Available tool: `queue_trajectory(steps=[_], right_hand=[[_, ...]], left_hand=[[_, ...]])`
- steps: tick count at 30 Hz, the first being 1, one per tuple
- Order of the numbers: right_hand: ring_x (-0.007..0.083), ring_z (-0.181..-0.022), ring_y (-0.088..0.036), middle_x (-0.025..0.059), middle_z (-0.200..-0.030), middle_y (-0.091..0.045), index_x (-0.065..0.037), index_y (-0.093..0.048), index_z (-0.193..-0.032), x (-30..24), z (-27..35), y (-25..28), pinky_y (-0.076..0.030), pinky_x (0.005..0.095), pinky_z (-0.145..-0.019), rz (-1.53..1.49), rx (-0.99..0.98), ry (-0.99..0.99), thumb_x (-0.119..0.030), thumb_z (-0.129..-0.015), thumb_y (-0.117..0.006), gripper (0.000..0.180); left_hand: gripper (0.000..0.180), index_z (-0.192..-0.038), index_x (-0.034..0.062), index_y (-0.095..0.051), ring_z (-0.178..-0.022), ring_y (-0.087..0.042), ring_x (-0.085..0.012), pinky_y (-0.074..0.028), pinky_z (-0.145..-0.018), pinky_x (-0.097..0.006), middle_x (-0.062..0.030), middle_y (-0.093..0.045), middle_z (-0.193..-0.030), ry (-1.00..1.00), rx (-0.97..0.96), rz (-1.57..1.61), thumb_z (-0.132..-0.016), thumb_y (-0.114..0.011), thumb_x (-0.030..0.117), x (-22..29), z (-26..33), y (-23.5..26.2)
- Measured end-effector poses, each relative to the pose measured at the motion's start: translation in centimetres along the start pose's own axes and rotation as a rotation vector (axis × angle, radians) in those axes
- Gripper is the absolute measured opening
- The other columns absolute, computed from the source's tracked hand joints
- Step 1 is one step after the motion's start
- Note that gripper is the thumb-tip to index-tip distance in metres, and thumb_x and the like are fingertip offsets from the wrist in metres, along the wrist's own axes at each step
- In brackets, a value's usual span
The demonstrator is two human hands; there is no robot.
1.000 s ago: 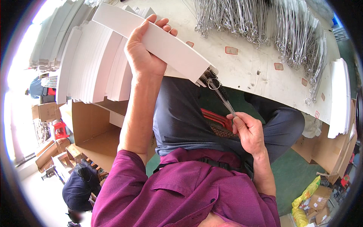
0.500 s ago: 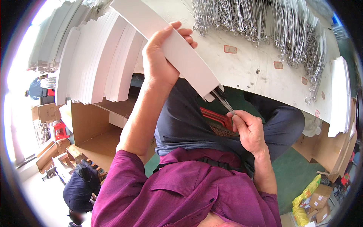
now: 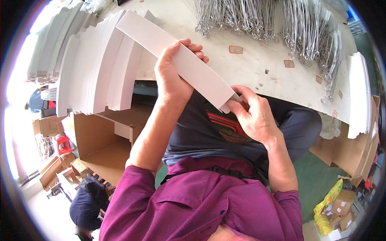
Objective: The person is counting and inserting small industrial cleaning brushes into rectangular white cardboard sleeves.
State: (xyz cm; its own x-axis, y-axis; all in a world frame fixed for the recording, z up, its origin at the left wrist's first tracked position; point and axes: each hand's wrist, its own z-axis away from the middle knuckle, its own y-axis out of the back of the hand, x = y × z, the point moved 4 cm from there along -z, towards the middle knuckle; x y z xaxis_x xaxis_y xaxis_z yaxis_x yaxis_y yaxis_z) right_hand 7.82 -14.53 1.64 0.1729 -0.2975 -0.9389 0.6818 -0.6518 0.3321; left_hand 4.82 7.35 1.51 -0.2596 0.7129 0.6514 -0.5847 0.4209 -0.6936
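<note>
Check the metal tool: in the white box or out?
In, nearly all. The right hand is at the open end of the long white box, held by the left hand; hardly any metal shows there.

My left hand (image 3: 175, 74) is raised ahead of me, its fingers curled over and its thumb underneath in a clamped grip. That forearm rises steeply from a bent elbow. My right hand (image 3: 253, 114) sits lower and to the right, near my lap, fingertips pinched together. That forearm angles up from my side.
</note>
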Motion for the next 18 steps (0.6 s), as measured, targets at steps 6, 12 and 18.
queue_trajectory(steps=[6,12,18], right_hand=[[0.0285,-0.076,-0.072,0.0173,-0.087,-0.072,0.001,-0.065,-0.122,-0.6,3.0,4.3,-0.057,0.0364,-0.073,0.310,-0.057,-0.066,-0.028,-0.080,-0.088,0.056],[0.0143,-0.076,-0.068,0.0114,-0.087,-0.074,0.004,-0.067,-0.117,1.2,5.0,5.1,-0.055,0.0290,-0.071,0.026,0.114,-0.068,-0.028,-0.092,-0.080,0.042],[0.0182,-0.082,-0.069,0.0139,-0.092,-0.070,0.005,-0.066,-0.118,0.0,3.0,2.5,-0.056,0.0323,-0.073,0.026,0.383,0.087,-0.027,-0.097,-0.075,0.039]], left_hand=[[0.033,-0.114,-0.0058,-0.058,-0.083,-0.063,-0.0312,-0.055,-0.087,-0.052,-0.0241,-0.064,-0.101,-0.030,0.003,0.096,-0.096,-0.057,0.022,2.4,-1.5,0.8],[0.031,-0.114,-0.0034,-0.058,-0.085,-0.064,-0.0318,-0.055,-0.091,-0.054,-0.0235,-0.064,-0.103,0.004,-0.039,0.144,-0.098,-0.057,0.023,1.1,-1.1,0.1],[0.036,-0.121,-0.0001,-0.052,-0.090,-0.066,-0.0321,-0.056,-0.094,-0.055,-0.0232,-0.065,-0.104,0.073,-0.020,0.044,-0.101,-0.054,0.029,-3.1,1.9,-1.3]])
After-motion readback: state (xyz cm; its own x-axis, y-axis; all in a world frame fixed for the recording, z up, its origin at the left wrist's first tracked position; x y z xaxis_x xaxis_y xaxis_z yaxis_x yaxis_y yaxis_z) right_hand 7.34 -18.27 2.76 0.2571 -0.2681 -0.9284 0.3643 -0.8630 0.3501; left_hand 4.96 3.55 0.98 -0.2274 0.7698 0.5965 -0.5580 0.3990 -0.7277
